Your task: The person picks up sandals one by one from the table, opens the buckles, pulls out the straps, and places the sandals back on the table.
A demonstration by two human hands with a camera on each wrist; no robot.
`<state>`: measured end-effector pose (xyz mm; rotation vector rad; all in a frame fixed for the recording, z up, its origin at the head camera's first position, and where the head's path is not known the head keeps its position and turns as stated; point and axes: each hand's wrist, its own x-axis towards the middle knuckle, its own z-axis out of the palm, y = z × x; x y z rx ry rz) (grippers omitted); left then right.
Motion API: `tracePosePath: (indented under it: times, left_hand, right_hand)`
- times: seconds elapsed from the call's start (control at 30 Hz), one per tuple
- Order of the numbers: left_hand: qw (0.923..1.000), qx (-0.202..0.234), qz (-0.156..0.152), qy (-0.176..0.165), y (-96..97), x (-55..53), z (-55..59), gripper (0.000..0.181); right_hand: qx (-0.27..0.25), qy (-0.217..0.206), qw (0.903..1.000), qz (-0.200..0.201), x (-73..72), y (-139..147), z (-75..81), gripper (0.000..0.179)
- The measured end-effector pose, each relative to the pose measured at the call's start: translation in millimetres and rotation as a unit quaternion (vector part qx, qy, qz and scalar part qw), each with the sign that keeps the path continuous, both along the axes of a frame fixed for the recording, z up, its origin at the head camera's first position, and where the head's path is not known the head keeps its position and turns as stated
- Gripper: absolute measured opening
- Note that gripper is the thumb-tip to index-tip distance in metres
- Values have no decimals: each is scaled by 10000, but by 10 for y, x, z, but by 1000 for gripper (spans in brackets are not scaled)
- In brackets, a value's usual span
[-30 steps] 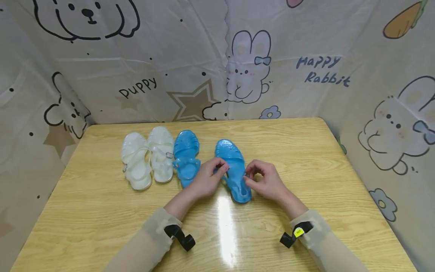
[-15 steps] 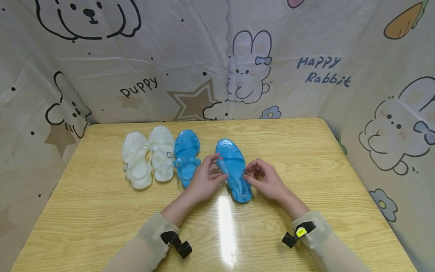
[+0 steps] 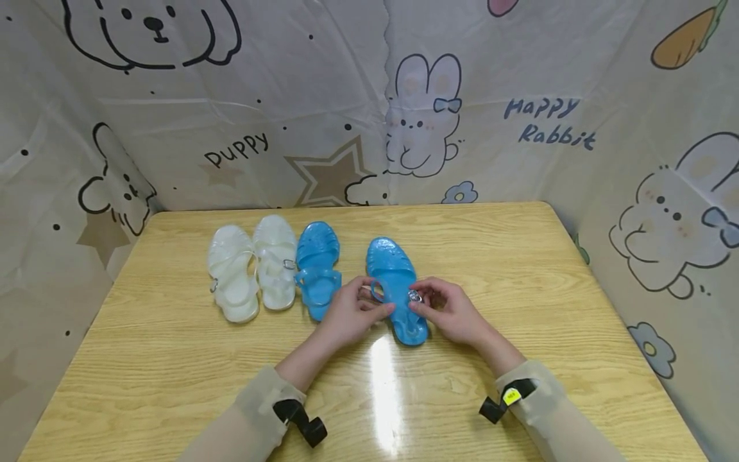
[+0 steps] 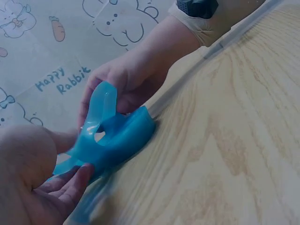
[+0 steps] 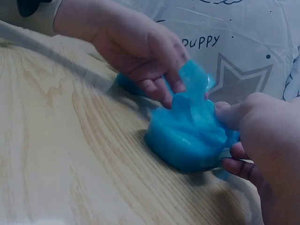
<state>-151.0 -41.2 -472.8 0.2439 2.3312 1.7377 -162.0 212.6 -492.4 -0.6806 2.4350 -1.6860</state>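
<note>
A blue jelly sandal point(image 3: 389, 256) lies on the table, toe pointing away and its heel strap undone. My left hand point(image 3: 353, 312) grips its left side, the thumb over the sole edge and the fingers by a looped blue strap point(image 3: 376, 290). On the other side, my right hand point(image 3: 447, 308) pinches the sandal beside its silver buckle point(image 3: 414, 296). In the left wrist view the heel strap point(image 4: 104, 101) stands up between both hands. The right wrist view shows the sandal's heel point(image 5: 183, 145) resting on the wood, with my right thumb and fingers at its side.
To the left stands a second blue sandal point(image 3: 317, 247), partly behind my left hand. Beside it is a pair of whitish sandals, one point(image 3: 274, 256) touching the blue one and another point(image 3: 231, 269) further left. A printed cloth point(image 3: 323, 96) hangs around the wooden table point(image 3: 519, 256).
My left hand let go of the raised strap's upper part and moved down to the sandal's left side. The buckle has turned into view at my right fingertips. The other sandals stayed put.
</note>
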Motion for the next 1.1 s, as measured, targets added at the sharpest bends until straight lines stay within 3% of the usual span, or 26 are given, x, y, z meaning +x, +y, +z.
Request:
tracePosePath:
  times: [0.2,0.53,1.1]
  left_hand:
    - [9999,-100,125,61,47,-3,-57,42]
    - [9996,-23,256,129,127,-27,-44,35]
    - [9993,-114,302,201,238,-125,-36,36]
  right_hand:
    - [-182,-151,9996,-168,-12,8,-5,21]
    - [-439,-297,9978,-395,-35,38,-24,17]
    - [-401,-210,9973,-583,-62,128,-27,16]
